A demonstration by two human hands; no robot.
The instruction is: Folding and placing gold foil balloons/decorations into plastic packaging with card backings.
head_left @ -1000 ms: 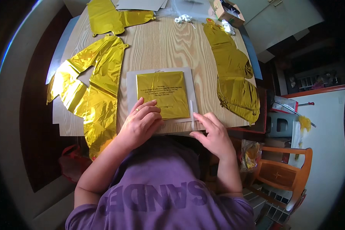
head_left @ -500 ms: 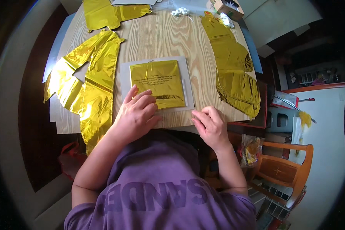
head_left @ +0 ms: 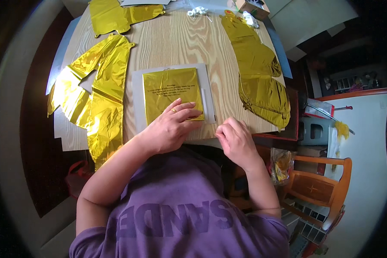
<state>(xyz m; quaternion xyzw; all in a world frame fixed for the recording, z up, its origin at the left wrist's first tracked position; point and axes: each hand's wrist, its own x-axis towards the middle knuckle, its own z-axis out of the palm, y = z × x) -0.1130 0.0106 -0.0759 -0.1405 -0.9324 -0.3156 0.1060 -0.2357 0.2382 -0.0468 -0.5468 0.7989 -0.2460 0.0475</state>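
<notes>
The folded balloon pack (head_left: 171, 94) is glossy gold foil in a clear, smooth plastic sleeve (head_left: 208, 101). Crinkled shiny gold foil balloons (head_left: 96, 107) lie on the matt, grained wooden table (head_left: 189, 43).

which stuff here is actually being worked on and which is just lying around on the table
In hand:
- flat packet holding a folded gold foil piece, pressed down by the left hand
- right hand, fingers pinched at the table edge beside the packet's lower right corner

Lying about:
- unfolded gold foil shape on the left
- gold foil shape at top left
- gold foil shape on the right
- small white bits at the far edge
- small box
</notes>
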